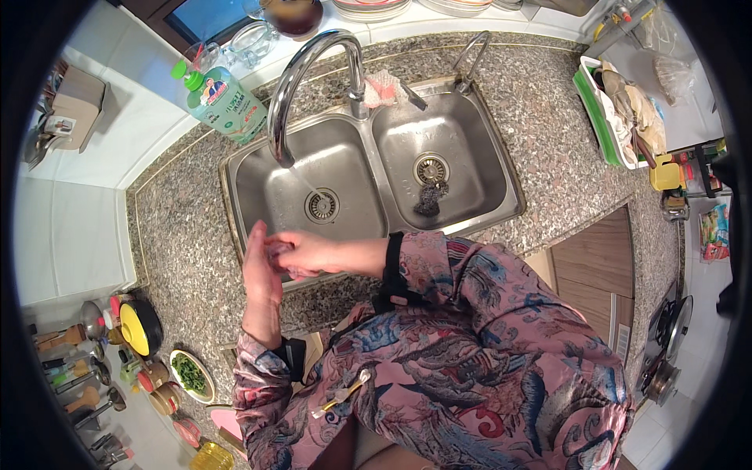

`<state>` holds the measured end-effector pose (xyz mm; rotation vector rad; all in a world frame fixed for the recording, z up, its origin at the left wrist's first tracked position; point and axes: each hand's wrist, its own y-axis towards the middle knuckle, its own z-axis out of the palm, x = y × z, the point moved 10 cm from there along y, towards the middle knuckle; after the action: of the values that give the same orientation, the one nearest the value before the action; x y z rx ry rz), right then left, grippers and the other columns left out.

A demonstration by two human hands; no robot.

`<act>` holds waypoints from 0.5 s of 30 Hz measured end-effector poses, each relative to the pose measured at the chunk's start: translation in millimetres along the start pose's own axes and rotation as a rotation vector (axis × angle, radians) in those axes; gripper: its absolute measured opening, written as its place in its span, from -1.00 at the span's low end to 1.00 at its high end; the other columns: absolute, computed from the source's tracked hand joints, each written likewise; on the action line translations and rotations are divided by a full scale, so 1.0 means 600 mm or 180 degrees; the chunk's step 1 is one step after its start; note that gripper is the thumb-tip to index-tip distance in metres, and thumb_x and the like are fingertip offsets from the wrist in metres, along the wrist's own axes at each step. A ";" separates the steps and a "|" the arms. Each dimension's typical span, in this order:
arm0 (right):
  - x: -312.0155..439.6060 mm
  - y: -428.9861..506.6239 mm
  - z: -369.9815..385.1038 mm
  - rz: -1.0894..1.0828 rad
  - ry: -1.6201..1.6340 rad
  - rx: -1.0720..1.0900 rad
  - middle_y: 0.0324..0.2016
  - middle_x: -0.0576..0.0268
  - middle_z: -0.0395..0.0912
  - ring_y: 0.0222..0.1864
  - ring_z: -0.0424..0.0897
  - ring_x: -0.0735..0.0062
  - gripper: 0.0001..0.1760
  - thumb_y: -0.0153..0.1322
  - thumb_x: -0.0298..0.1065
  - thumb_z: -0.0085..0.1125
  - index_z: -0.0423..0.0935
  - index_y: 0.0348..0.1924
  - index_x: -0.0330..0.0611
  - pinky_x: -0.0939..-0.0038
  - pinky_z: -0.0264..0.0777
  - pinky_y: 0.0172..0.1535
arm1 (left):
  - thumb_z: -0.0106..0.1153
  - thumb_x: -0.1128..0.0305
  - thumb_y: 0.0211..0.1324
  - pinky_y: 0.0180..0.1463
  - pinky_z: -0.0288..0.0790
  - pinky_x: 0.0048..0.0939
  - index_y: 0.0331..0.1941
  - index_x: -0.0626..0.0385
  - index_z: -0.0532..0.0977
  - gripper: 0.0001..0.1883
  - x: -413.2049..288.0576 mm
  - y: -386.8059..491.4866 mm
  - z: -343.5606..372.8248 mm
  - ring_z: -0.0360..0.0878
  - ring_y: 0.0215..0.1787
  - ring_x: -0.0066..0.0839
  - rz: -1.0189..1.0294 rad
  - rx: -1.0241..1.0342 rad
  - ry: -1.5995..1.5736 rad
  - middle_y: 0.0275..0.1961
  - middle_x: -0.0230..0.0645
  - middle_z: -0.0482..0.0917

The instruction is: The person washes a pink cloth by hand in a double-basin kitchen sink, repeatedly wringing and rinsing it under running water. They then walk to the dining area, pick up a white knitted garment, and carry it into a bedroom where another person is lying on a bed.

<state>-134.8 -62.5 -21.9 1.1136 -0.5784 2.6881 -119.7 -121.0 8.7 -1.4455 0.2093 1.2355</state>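
My left hand is raised at the front left corner of the double sink, fingers extended and palm turned towards my right hand. My right hand is curled against that palm. A small pinkish thing shows between the two hands, blurred and partly covered, so its kind is unclear. Beyond them, a thin stream of water runs from the chrome faucet into the left steel basin. A dark scouring pad lies near the drain of the right basin.
A green soap pouch with pump stands behind the left basin. A pink-and-white cloth lies by the faucet base. On the left counter are a plate of leafy greens and a yellow-and-black bowl. A filled green-and-white basket sits far right.
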 end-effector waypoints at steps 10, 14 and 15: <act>-0.066 0.036 -0.172 -0.0166 -0.2719 -0.1205 -0.61 0.21 0.53 -0.59 0.53 0.40 -0.88 0.44 -0.46 -0.09 0.46 -0.29 -0.22 0.39 0.41 -0.50 | -0.07 0.08 0.33 0.44 -0.47 0.13 0.34 -0.01 0.23 -0.45 0.062 -0.003 -0.075 -0.01 0.50 -0.27 0.0012 -0.0154 0.0713 0.41 -0.29 0.25; 0.034 0.049 -0.208 -0.0708 -0.1992 -0.1693 -0.62 0.17 0.48 -0.61 0.48 0.45 -0.85 0.48 -0.44 -0.11 0.38 -0.37 -0.28 0.44 0.36 -0.55 | 0.02 0.09 0.28 0.44 -0.37 0.05 0.27 -0.03 0.32 -0.49 0.059 0.005 -0.064 0.03 0.48 -0.27 -0.0050 -0.0204 0.0629 0.34 -0.33 0.35; 0.051 0.054 -0.223 -0.0477 -0.1560 -0.1828 -0.67 0.18 0.47 -0.66 0.44 0.48 -0.76 0.50 -0.41 -0.12 0.39 -0.45 -0.29 0.44 0.31 -0.58 | 0.03 0.08 0.28 0.44 -0.36 0.05 0.27 -0.04 0.32 -0.48 0.059 0.007 -0.058 0.03 0.48 -0.27 -0.0032 -0.0199 0.0616 0.34 -0.32 0.35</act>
<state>-251.7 -35.9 -95.6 1.5388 -1.1886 1.9132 -88.5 -132.6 -28.3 -1.6196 0.2960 1.1023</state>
